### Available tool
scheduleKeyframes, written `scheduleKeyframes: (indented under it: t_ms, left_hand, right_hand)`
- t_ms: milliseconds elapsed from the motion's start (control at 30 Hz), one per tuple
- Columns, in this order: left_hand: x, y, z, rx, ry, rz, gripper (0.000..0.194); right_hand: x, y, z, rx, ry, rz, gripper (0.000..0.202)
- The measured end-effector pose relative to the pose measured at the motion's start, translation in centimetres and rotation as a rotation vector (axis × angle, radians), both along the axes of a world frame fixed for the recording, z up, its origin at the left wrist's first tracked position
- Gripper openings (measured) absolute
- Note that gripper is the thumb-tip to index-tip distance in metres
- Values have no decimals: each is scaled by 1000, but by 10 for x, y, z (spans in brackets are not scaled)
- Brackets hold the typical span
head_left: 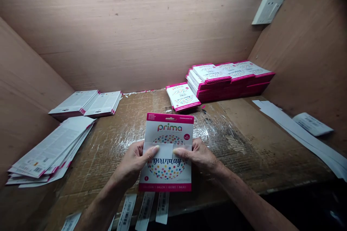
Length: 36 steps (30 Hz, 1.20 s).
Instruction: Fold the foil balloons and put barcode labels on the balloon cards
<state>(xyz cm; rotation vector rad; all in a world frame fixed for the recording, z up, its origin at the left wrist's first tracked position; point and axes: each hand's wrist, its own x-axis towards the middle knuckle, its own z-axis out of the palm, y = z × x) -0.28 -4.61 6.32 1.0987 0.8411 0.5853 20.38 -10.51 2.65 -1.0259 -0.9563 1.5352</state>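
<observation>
A white and pink balloon packet [169,182] with "prima" and dotted "birthday" print is held upright before me, front facing me. Across its middle runs a white paper band [165,149], partly covering the print, with one edge showing near the centre. My left hand [135,160] grips the packet's left side, its thumb pressed on the band. From the right side my right hand [203,157] grips it likewise, thumb on the band near that edge. The fingers behind the packet are hidden. Just beyond lies another balloon packet [183,97], leaning against stacked packets [217,88].
Face-down cards sit in two stacks [74,101] at back left, with a fanned pile [51,148] nearer. Several barcode labels [145,209] hang at the cardboard-covered table's [108,140] front edge. White paper strips [292,133] and a barcoded packet [311,123] lie right. Wooden walls enclose the table.
</observation>
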Motion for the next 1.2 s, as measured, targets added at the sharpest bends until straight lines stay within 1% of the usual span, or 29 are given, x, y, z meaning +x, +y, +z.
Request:
scheduleKeyframes:
  t_ms: [67, 133, 167, 233, 300, 367, 400, 433, 467, 500, 533, 567, 600, 667, 733, 800, 900, 1033, 1200]
  left_hand:
    - [-5, 1, 5, 6, -33, 44, 29]
    - [-15, 4, 14, 36, -67, 126, 26]
    - [-22, 6, 20, 62, -77, 187, 26]
    - [-36, 9, 31, 121, -81, 321, 27]
    - [-48, 11, 39, 167, -70, 410, 29]
    - [-54, 10, 41, 188, -61, 451, 31]
    - [-55, 9, 40, 191, -60, 469, 33]
    - [-55, 7, 37, 187, -62, 486, 34]
    - [-54, 5, 33, 176, -63, 499, 36]
    - [-52, 3, 29, 161, -62, 505, 37]
    - [-49, 1, 25, 147, -61, 507, 38]
    - [-45, -1, 22, 137, -62, 500, 38]
    - [-41, -3, 19, 134, -67, 489, 37]
    - [-31, -5, 14, 141, -84, 469, 37]
    - [-21, -5, 13, 149, -80, 454, 37]
    - [-13, -5, 12, 156, -59, 442, 37]
    - [-7, -3, 12, 170, -66, 403, 38]
    - [-7, 1, 7, 167, -67, 363, 43]
    - [-8, 4, 3, 135, -77, 359, 39]
  right_hand:
    - [6, 0, 2, 28, -21, 50, 45]
    - [11, 0, 3, 81, -70, 172, 56]
    - [12, -1, 2, 100, -122, 241, 60]
    - [7, -5, 0, 135, -314, 356, 60]
    - [-5, -12, -4, 218, -605, 405, 53]
    - [-20, -21, -7, 371, -890, 418, 35]
    - [-25, -26, -6, 438, -987, 423, 24]
    - [-29, -29, -4, 482, -1034, 427, 19]
    - [-31, -32, -1, 495, -1024, 438, 20]
    - [-31, -34, 4, 477, -966, 444, 21]
    - [-29, -34, 10, 437, -867, 426, 23]
    - [-28, -33, 16, 385, -751, 379, 24]
    - [-27, -31, 23, 327, -639, 295, 25]
    - [-28, -23, 34, 238, -465, 65, 28]
    - [-33, -14, 39, 201, -367, -139, 29]
    - [-38, -4, 41, 196, -322, -254, 29]
    - [-40, 8, 40, 171, -307, -322, 31]
    - [-37, 17, 38, 140, -309, -341, 32]
    - [-36, 25, 29, 170, -380, -362, 31]
